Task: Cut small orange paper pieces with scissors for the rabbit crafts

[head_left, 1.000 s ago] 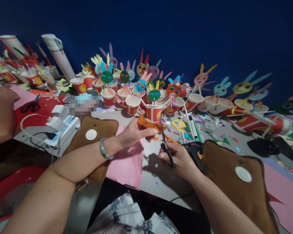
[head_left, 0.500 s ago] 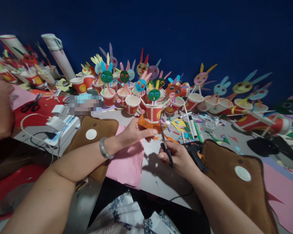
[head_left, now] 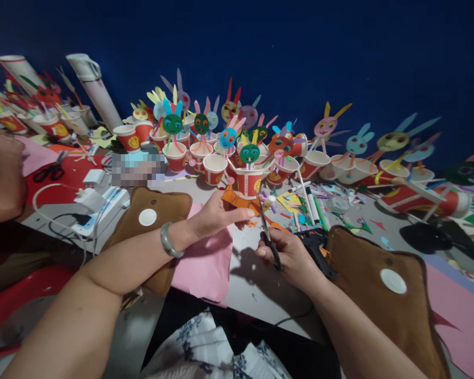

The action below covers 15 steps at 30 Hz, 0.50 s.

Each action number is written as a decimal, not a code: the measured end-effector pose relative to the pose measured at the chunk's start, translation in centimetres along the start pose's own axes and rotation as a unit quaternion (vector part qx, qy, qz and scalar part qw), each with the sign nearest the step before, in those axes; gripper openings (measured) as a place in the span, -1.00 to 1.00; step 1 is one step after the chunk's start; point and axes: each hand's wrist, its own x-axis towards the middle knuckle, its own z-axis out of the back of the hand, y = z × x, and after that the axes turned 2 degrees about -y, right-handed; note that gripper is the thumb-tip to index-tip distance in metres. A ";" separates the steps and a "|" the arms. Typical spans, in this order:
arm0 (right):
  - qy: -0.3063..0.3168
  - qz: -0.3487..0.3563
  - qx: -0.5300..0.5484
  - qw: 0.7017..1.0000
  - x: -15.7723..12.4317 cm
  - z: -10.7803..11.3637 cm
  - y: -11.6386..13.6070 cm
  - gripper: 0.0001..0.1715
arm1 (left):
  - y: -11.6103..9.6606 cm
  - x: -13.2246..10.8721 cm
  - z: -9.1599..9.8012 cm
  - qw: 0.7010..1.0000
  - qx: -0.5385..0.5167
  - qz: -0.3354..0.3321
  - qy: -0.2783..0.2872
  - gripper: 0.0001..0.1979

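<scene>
Clamped on orange paper with left grip; closed round scissors with right grip, at the paper's right end. Held above table, in from front edge, short of cups lining back edge. Noted at front edge: pink sheet. Advisable: keep left grip clear of scissors, hold paper taut, turn paper rather than scissors, snip slowly.

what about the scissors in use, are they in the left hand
No, the right hand holds the scissors, while the left hand grips the orange paper.
</scene>
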 end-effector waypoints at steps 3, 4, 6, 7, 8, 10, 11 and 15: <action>0.001 0.004 -0.003 1.000 0.0 0.0 0.0 -0.43 | 0.1 0.0 0.0 1.000 0.009 -0.003 -0.002 -0.79; 0.002 0.006 -0.005 1.000 0.0 0.0 0.0 -0.44 | 0.1 0.0 0.0 1.000 0.013 -0.004 -0.003 -0.79; 0.006 0.008 -0.010 1.000 0.0 0.0 -0.1 -0.44 | 0.0 0.0 0.0 1.000 0.020 -0.005 -0.004 -0.78; 0.008 0.008 -0.012 1.000 0.0 0.1 -0.2 -0.44 | 0.0 0.0 0.0 1.000 0.021 -0.005 -0.004 -0.78; 0.009 0.008 -0.013 1.000 0.0 0.1 -0.2 -0.45 | 0.0 0.0 0.1 1.000 0.020 -0.005 -0.003 -0.78; 0.008 0.006 -0.013 1.000 0.0 0.1 -0.3 -0.45 | 0.1 0.0 0.1 1.000 0.013 -0.006 -0.002 -0.78; 0.008 0.004 -0.012 1.000 0.0 0.1 -0.3 -0.45 | 0.2 0.0 0.1 1.000 0.006 -0.008 -0.004 -0.78; 0.010 0.004 -0.005 1.000 0.0 0.1 -0.2 -0.45 | 0.5 0.1 0.2 1.000 -0.018 -0.011 -0.012 -0.78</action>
